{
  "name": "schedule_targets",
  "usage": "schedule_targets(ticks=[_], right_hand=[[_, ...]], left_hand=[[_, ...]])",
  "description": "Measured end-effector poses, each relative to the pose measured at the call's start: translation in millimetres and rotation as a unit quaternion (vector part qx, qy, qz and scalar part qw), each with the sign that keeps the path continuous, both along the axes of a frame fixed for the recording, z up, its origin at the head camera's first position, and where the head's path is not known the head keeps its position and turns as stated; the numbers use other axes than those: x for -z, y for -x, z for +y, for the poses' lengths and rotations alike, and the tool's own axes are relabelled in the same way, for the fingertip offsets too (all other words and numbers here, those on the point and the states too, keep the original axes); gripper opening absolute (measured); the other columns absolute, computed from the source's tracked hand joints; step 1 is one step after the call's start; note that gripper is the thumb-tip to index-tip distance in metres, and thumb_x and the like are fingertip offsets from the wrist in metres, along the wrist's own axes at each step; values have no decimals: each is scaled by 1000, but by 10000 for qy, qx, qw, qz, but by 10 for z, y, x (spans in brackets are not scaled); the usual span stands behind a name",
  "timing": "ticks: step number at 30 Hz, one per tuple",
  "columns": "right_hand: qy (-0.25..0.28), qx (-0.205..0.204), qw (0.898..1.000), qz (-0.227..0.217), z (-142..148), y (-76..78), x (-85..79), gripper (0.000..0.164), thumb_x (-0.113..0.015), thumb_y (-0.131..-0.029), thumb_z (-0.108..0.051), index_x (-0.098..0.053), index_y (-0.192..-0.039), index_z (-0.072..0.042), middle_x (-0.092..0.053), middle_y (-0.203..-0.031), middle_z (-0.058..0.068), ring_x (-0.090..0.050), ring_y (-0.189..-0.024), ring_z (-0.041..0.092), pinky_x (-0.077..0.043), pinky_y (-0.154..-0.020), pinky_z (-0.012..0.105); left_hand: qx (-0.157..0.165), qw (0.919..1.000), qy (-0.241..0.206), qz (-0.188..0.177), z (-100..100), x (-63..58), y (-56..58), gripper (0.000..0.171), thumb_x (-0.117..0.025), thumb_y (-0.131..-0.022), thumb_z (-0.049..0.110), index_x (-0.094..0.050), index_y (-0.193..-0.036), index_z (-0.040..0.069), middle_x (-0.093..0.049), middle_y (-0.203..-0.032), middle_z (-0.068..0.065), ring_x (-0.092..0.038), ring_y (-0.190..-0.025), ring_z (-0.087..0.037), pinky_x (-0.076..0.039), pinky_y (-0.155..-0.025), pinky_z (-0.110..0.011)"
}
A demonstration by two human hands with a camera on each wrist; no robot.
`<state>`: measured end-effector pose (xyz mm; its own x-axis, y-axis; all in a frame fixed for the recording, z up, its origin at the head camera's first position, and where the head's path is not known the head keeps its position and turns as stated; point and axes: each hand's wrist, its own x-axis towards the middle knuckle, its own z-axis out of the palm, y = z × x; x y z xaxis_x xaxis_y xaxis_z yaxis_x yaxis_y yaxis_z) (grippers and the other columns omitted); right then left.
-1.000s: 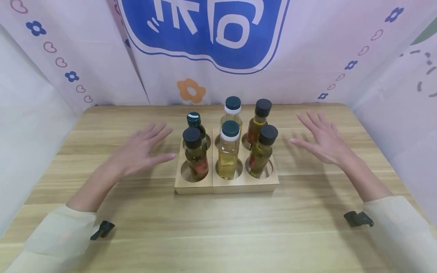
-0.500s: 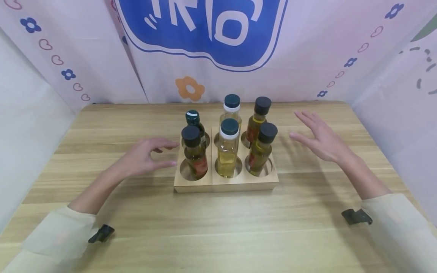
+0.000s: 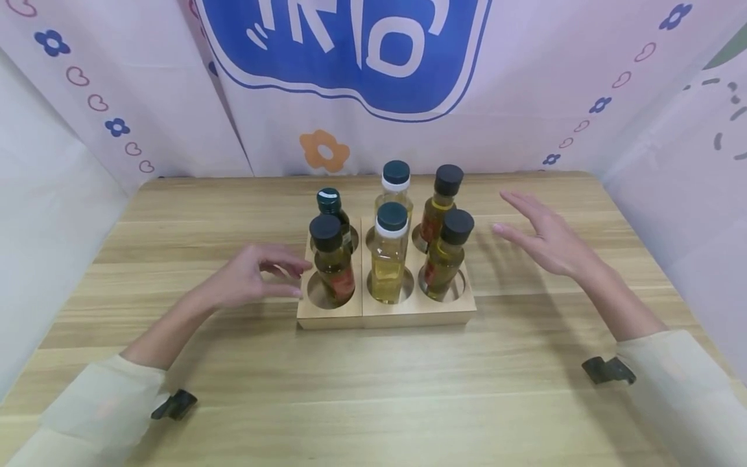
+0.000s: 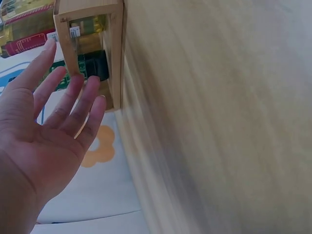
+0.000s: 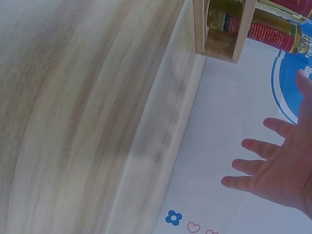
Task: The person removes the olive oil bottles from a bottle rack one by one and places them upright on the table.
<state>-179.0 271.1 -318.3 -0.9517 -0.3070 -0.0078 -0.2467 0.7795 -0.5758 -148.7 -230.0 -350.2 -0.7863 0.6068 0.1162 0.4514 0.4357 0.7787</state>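
A light wooden rack (image 3: pixel 420 318) holds several upright oil bottles in round holes, in two rows. My left hand (image 3: pixel 248 277) is at the rack's left side, fingers slightly bent and fingertips right by the front-left dark bottle (image 3: pixel 338 280) with a black cap and red label. Behind it stands a small bottle with a dark green cap (image 3: pixel 329 202). In the middle are clear bottles of pale yellow oil, the front one (image 3: pixel 388 275) green-capped. On the right, two black-capped bottles, the front one (image 3: pixel 445 267), are nearest my right hand (image 3: pixel 551 243), which hovers with extended fingers, holding nothing.
The rack stands on a wood-grain table (image 3: pixel 373 395). Behind it hangs a white cloth backdrop (image 3: pixel 478 146) with a blue sign and printed flowers. Black straps (image 3: pixel 609 370) show at both cuffs.
My left hand has turned from flat and spread to partly curled fingers and moved closer to the front-left bottle. The right hand's fingers have drawn closer together, almost in place. The bottles stay put.
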Motion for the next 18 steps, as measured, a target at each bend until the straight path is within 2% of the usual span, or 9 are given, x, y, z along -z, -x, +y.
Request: schedule_targets(ticks=[4, 10, 14, 18], right_hand=[[60, 4, 10000, -19, -4, -3, -2, 75, -55, -105, -49, -25, -166, -16, -17, -171, 20, -10, -157, 45, -8, -122, 71], [193, -24, 9998, 83, -13, -15, -4, 73, -55, -106, -47, -27, -165, -14, -23, -170, 18, -17, -156, 44, -13, -122, 70], [287, -19, 9995, 100, -22, -16, -12, 72, -55, -106, -46, -29, -164, -12, -25, -169, 19, -20, -155, 45, -15, -122, 70], [339, -36, 9994, 90, -35, -18, -19, 71, -55, -106, -44, -30, -164, -11, -26, -168, 20, -21, -154, 44, -17, -122, 69]], left_hand=[[-130, 9996, -75, -221, 11, 28, -1, 40, -87, -83, 6, -74, -120, -1, -76, -106, -8, -73, -93, -30, -62, -84, -37], [-262, 9990, -218, -305, 18, 71, 9, 37, -88, -82, 5, -75, -116, -1, -76, -101, -9, -73, -89, -25, -62, -81, -32], [-236, 9979, -480, -372, 23, 114, 16, 33, -87, -80, 0, -76, -112, -3, -74, -97, -15, -73, -85, -18, -62, -77, -28], [-253, 9948, -724, -663, 28, 148, 4, 32, -85, -80, -4, -75, -111, -5, -71, -96, -21, -72, -83, -18, -62, -74, -28]])
